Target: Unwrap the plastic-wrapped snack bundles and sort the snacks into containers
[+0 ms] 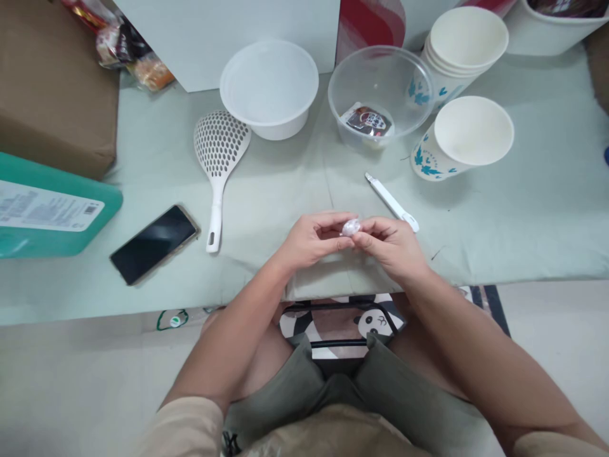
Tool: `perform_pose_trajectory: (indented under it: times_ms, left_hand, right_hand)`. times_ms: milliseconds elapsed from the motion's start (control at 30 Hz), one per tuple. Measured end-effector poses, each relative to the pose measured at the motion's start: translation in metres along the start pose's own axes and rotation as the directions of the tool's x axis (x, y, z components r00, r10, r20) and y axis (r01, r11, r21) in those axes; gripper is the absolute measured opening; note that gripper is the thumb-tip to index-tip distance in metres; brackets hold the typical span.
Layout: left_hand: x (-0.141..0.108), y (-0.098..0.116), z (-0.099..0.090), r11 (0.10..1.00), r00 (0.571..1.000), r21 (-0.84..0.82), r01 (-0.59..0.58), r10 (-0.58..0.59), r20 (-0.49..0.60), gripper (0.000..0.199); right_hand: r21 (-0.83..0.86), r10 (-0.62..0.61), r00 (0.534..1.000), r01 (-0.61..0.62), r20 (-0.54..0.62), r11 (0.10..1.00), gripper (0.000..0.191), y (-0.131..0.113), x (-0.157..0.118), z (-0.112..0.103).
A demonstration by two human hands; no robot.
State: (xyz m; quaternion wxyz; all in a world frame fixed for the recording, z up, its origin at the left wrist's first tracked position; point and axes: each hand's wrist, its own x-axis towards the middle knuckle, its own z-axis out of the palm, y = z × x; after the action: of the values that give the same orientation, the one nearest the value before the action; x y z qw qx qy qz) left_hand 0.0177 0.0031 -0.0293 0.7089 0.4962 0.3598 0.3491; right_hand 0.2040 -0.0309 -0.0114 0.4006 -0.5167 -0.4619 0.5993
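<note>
- Our left hand (311,241) is nearly closed: thumb and forefinger pinch one end of a small whitish, shiny piece (351,227); the other fingers curl behind.
- Our right hand (392,244) is in a similar narrow pinch, thumb and fingertips on the other end of that piece.
- Fingertips cover both its ends, so we can't tell what it is.
- White cutter (389,198) lies slanted just beyond our right hand, handle end by the knuckles; can't tell if they touch.
- Farther out: clear bowl (380,76) with a dark packet (366,120) inside, white bowl (280,129) to its left.
- Paper cup (435,155) and cup stack (440,79) sit right of the clear bowl, whose rim overlaps the stack in view.
- Slotted scoop (221,146) and phone (155,244) lie to our left.
- Piece sits between our hands, above the near part of the table (523,235).
</note>
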Motion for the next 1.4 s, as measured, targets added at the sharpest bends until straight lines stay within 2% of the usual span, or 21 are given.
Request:
perform_pose_trajectory:
  times_ms: [100, 200, 333, 567, 633, 733, 867, 933, 967, 1033, 1167, 1200, 1233, 1300, 1333, 1400]
  left_hand:
    - [0.0, 0.002, 0.002, 0.999, 1.0, 0.024, 0.024, -0.023, -0.009, 0.046]
    - [0.001, 0.004, 0.004, 0.998, 1.0, 0.059, 0.01, -0.01, -0.008, 0.045]
    - [0.004, 0.005, 0.006, 0.999, 1.0, 0.041, -0.007, 0.008, -0.013, 0.048]
    - [0.006, 0.014, 0.013, 0.996, 0.998, 0.094, -0.007, 0.012, -0.054, 0.055]
    - [0.008, 0.017, 0.017, 0.997, 0.996, 0.074, -0.009, 0.016, -0.093, 0.058]
    - [0.014, 0.022, 0.023, 0.995, 0.99, 0.097, -0.002, 0.016, -0.143, 0.064]
    - [0.02, 0.024, 0.028, 0.983, 0.994, 0.186, 0.001, 0.019, -0.107, 0.069]
    - [0.022, 0.023, 0.029, 0.981, 0.994, 0.194, 0.006, 0.016, -0.107, 0.066]
    - [0.022, 0.022, 0.029, 0.981, 0.992, 0.194, 0.015, 0.009, -0.122, 0.066]
    - [0.023, 0.019, 0.029, 0.981, 0.985, 0.188, 0.044, -0.011, -0.17, 0.066]
    - [0.025, 0.014, 0.028, 0.981, 0.972, 0.171, 0.097, -0.057, -0.226, 0.063]
    - [0.025, 0.013, 0.027, 0.98, 0.972, 0.168, 0.105, -0.065, -0.227, 0.062]
    - [0.025, 0.012, 0.027, 0.98, 0.971, 0.169, 0.107, -0.066, -0.228, 0.061]
    - [0.025, 0.01, 0.027, 0.981, 0.972, 0.175, 0.089, -0.047, -0.231, 0.061]
    - [0.026, 0.009, 0.027, 0.981, 0.972, 0.179, 0.076, -0.033, -0.233, 0.061]
    - [0.026, 0.008, 0.026, 0.981, 0.972, 0.186, 0.053, -0.008, -0.235, 0.059]
  right_hand:
    - [-0.018, -0.063, 0.995, 0.061, -0.072, 0.998, 0.054, 0.006, 0.003, 0.001]
    - [-0.16, -0.212, 0.972, 0.196, -0.096, 0.968, 0.051, 0.011, 0.004, 0.001]
    - [-0.389, -0.42, 0.907, 0.391, 0.011, 0.834, 0.045, 0.014, 0.002, -0.001]
    - [-0.643, -0.594, 0.803, 0.483, 0.054, 0.594, 0.041, 0.016, 0.003, -0.002]
    - [-0.679, -0.608, 0.793, 0.47, 0.045, 0.564, 0.046, 0.017, 0.004, 0.0]
    - [-0.682, -0.59, 0.807, 0.43, -0.003, 0.592, 0.047, 0.015, 0.005, 0.003]
    - [-0.662, -0.554, 0.832, 0.404, -0.022, 0.632, 0.035, 0.005, 0.005, 0.001]
    - [-0.669, -0.559, 0.828, 0.386, -0.052, 0.635, 0.033, -0.004, 0.006, -0.005]
    - [-0.678, -0.572, 0.816, 0.373, -0.085, 0.633, 0.034, -0.009, 0.007, -0.01]
    - [-0.713, -0.62, 0.762, 0.33, -0.186, 0.619, 0.037, -0.02, 0.01, -0.025]
    - [-0.843, -0.737, 0.573, 0.14, -0.359, 0.52, 0.04, -0.039, 0.025, -0.067]
    - [-0.862, -0.742, 0.548, 0.071, -0.387, 0.502, 0.04, -0.041, 0.029, -0.076]
    - [-0.868, -0.732, 0.542, 0.007, -0.414, 0.496, 0.045, -0.043, 0.033, -0.085]
    - [-0.856, -0.69, 0.56, -0.072, -0.459, 0.511, 0.062, -0.041, 0.037, -0.098]
    - [-0.847, -0.673, 0.57, -0.081, -0.472, 0.525, 0.067, -0.038, 0.037, -0.102]
    - [-0.836, -0.678, 0.558, -0.051, -0.478, 0.547, 0.064, -0.029, 0.035, -0.106]
